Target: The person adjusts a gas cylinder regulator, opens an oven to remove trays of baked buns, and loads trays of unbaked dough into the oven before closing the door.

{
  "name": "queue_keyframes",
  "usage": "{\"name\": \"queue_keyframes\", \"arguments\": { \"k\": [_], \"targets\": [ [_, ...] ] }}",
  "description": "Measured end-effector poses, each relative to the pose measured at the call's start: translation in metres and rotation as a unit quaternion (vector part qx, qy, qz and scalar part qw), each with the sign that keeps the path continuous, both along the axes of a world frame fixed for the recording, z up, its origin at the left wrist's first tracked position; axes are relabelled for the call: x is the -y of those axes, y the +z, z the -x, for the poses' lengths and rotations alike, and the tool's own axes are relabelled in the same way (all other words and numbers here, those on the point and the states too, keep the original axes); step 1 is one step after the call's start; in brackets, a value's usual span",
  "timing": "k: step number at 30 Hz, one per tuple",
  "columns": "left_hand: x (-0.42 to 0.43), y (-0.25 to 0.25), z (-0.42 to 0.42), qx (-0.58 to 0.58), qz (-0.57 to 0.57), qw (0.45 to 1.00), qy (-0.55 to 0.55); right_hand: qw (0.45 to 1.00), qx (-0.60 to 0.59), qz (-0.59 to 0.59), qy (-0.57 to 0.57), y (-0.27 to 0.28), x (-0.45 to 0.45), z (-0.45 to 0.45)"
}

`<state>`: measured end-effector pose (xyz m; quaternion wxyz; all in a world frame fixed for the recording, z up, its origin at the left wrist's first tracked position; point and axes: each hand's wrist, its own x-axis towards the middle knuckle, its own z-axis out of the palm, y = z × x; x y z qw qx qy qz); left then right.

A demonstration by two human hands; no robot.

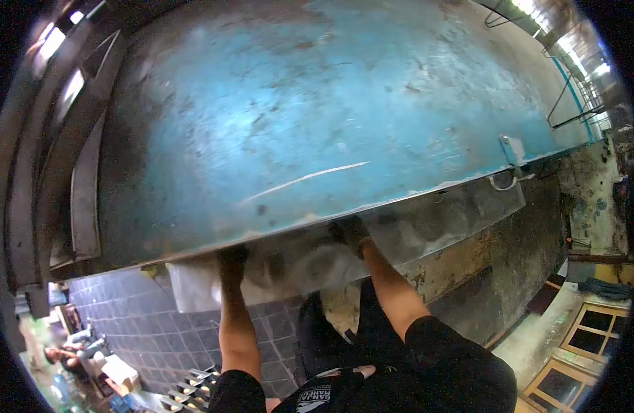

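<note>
A large, worn blue panel [317, 124] with scratches and bare patches spreads across the view in front of me. Below its near edge hangs a greyish, shiny sheet [303, 265] that looks like cloudy plastic. My left hand [233, 260] is at the panel's edge, over the sheet, dark in the shadow. To its right, my right hand [348, 230] reaches to the same edge, also dark. The fingers of both hands are hidden by shadow and the panel's rim, so their grip does not show.
Dark metal beams [86, 151] stand at the left. A small handle [503, 182] hangs by the panel's right edge. Grey tiles [131, 310] cover the floor below. Another person [72, 358] is at lower left, near a white box [120, 372]. Wooden-framed windows [592, 330] are at lower right.
</note>
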<state>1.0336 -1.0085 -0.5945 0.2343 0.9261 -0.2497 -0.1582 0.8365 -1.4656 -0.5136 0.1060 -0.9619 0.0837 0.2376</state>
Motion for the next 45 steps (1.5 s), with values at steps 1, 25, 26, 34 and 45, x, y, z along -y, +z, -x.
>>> {"name": "queue_keyframes", "arguments": {
  "k": [1, 25, 26, 34, 45],
  "targets": [
    [0.010, 0.014, 0.011, 0.004, 0.000, 1.000, -0.003, 0.998, 0.027, 0.034, 0.053, -0.026, 0.011, 0.010],
    [0.370, 0.058, 0.499, -0.209, -0.211, 0.955, -0.018, 0.908, 0.043, -0.283, -0.306, -0.028, 0.371, 0.301],
    [0.378, 0.047, 0.500, -0.232, -0.140, 0.960, 0.067, 0.908, 0.037, -0.282, -0.306, -0.016, 0.358, 0.330],
    [0.519, 0.123, 0.537, -0.180, 0.110, 0.914, 0.347, 0.968, -0.071, -0.154, -0.186, 0.011, 0.388, 0.553],
    [0.646, 0.049, 0.539, -0.112, -0.046, 0.993, 0.013, 0.959, -0.078, -0.057, -0.266, 0.040, 0.626, 0.631]
  ]
}}
